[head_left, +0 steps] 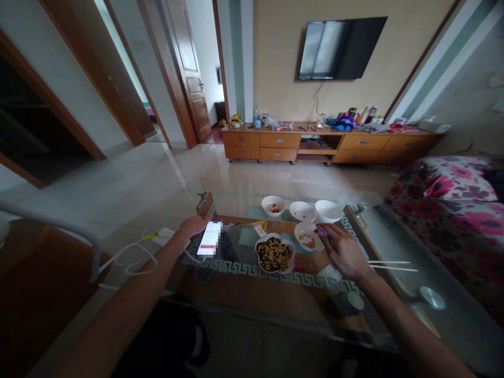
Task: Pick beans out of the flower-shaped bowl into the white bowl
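Note:
My left hand (193, 227) lies with its fingertips at the upper left edge of a smartphone (208, 239), whose lit screen is blurred out. My right hand (342, 251) grips a pair of long chopsticks (389, 265). Their purple-marked tips (322, 231) reach toward a small white bowl (307, 240) holding a little food residue. In front of that bowl sits a white flower-shaped bowl (274, 253) full of dark green and yellow beans. Beyond it stand several more white bowls, one (273, 206) with reddish food.
The glass-topped coffee table (378, 236) has a patterned border, and a white cable (134, 257) runs off its left side to a power adapter (163, 236). A floral sofa (444, 210) lies to the right. A wooden TV cabinet (331, 147) stands beyond the tiled floor.

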A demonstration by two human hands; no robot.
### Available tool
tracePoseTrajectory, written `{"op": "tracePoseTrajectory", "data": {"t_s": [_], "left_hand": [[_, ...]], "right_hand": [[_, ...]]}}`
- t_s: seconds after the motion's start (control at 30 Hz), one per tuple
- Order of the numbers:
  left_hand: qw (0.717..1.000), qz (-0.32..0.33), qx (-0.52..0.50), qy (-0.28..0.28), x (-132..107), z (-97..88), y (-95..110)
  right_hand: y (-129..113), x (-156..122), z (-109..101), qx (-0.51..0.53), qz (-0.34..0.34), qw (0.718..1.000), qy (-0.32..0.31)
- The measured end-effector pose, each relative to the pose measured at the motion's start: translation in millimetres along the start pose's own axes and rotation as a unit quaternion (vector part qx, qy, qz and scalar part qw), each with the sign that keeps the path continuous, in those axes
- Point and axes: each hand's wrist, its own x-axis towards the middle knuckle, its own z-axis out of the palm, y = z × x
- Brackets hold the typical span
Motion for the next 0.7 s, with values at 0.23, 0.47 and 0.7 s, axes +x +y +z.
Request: {"op": "tracePoseTrajectory", "data": {"t_s": [0.23, 0.47, 0.7], "left_hand": [[0.999, 0.043, 0.003, -0.021, -2.0, -1.9, -6.2], [0.994, 0.111, -0.004, -0.013, -12.9, 1.1, -17.0], [0.994, 0.112, 0.006, -0.005, -5.1, 3.1, -13.9]], "right_hand": [[-0.5, -1.7, -3.0, 0.014, -0.005, 1.000, -0.005], [2.8, -3.7, 0.9, 0.013, -0.019, 1.000, -0.010], [-3.3, 1.5, 4.3, 0.003, -0.032, 0.999, -0.018]]}}
